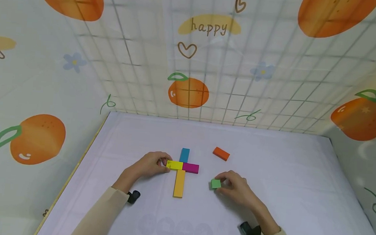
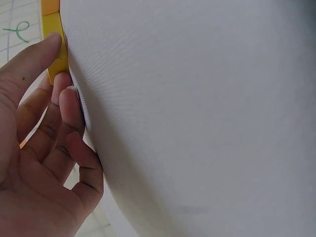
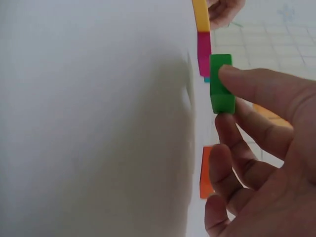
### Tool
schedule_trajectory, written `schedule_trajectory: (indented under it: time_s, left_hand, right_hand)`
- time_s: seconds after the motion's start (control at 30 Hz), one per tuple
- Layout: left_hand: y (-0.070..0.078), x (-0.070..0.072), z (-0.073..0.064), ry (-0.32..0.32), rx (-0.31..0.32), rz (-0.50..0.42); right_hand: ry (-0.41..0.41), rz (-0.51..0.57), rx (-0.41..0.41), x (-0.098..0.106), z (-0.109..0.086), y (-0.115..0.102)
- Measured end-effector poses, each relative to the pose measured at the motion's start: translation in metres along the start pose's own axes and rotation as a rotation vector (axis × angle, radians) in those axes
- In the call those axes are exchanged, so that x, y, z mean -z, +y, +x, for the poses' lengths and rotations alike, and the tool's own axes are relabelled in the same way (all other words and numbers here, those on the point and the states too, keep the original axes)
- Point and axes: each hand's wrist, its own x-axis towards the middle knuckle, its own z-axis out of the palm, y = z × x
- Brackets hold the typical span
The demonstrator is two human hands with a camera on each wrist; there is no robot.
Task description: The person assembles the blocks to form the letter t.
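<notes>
My left hand pinches the left end of a bright yellow block lying on the table. In the left wrist view the thumb lies on one side of that block. A magenta block meets its right end, a blue block extends away behind, and a longer amber block runs toward me, so the group forms a cross. To the right, my right hand holds a green block between thumb and fingers, seemingly just above the cloth.
An orange block lies by itself behind my right hand. White cloth covers the table, enclosed at the back and sides by a printed curtain. Dark wrist devices sit on both forearms.
</notes>
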Motion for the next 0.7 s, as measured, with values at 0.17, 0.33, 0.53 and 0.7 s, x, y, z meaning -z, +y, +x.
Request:
schedule_trajectory:
  time_s: [0.17, 0.33, 0.53, 0.7]
  left_hand:
    - [0.001, 0.0, -0.001, -0.002, 0.009, 0.001]
    - [0.0, 0.0, 0.0, 0.0, 0.009, 0.006]
    - [-0.002, -0.001, 0.001, -0.002, 0.006, 0.018]
    - [-0.004, -0.001, 0.002, -0.001, -0.002, 0.016]
  right_hand:
    - [-0.009, -0.01, 0.011, -0.008, -0.001, -0.008]
    - [-0.03, 0.005, 0.018, -0.017, 0.0, -0.015]
    - [-0.061, 0.016, 0.021, -0.024, 0.002, -0.021]
    - [-0.08, 0.022, 0.01, -0.029, 0.003, -0.025]
